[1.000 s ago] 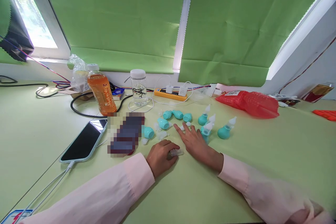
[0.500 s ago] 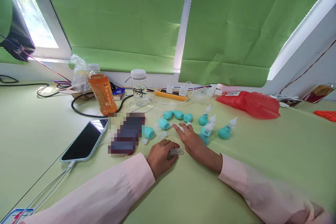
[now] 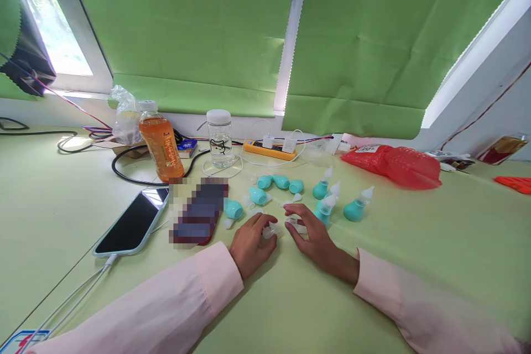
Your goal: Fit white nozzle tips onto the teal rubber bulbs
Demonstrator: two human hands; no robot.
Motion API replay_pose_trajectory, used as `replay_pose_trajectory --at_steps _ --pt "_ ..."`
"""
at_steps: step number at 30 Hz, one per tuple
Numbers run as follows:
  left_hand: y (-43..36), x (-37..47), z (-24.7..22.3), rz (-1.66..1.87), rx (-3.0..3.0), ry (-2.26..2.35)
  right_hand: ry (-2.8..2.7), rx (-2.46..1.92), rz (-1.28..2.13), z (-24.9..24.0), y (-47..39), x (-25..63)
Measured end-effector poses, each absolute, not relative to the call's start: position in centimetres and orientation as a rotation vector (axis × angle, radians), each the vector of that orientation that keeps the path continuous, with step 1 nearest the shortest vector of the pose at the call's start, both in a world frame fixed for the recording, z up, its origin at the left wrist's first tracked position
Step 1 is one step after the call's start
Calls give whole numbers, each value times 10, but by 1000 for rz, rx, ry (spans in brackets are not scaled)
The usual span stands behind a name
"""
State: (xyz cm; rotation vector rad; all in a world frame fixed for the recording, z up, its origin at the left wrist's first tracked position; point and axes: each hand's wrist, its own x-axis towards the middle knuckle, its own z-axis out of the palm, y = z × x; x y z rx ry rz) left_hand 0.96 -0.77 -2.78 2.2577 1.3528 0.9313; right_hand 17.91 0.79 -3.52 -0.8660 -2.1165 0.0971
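My left hand (image 3: 254, 244) is closed on a small clear plastic piece (image 3: 269, 230), pinched between thumb and fingers. Just to its right, my right hand (image 3: 309, 235) grips another translucent plastic piece (image 3: 296, 224) between thumb and fingers. Behind the hands lie several turquoise rubber bulbs (image 3: 258, 196) without tips, and a translucent nozzle tip (image 3: 293, 199) rests near the right fingers. Beyond the right hand, turquoise bulbs fitted with clear tips (image 3: 354, 209) stand upright; one is partly hidden behind another. More loose clear pieces (image 3: 228, 223) lie around the bulbs on the left.
On the left are a phone (image 3: 131, 227) with a charging cable, a second phone (image 3: 201, 213) partly blurred, and an orange drink bottle (image 3: 162, 146). Farther back stand a clear jar (image 3: 220, 141), a yellow power strip (image 3: 269, 149) and a red plastic bag (image 3: 394, 165).
My right hand has drawn back from the loose parts and now holds a clear piece close to my left hand. The left hand has turned slightly, keeping its piece.
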Motion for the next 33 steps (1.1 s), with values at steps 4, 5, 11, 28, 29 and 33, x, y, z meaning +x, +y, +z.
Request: replay_pose_trajectory --at_steps 4,5,11,28,29,33 --pt "-10 10 -29 834 2301 1326 -2227 -861 -154 -35 27 181" --pt "-10 10 -29 821 2317 1318 -2258 -886 -199 -34 30 181" --pt "-7 9 -32 882 2291 1316 -2466 -938 -521 -12 22 183" --pt "-14 11 -29 723 2615 1053 -2567 -957 -132 -2 32 160" --pt "-14 11 -30 732 2617 1052 -2551 -974 -162 1 33 154" --pt "-14 10 -32 791 2577 1062 -2518 -1080 -299 11 38 135"
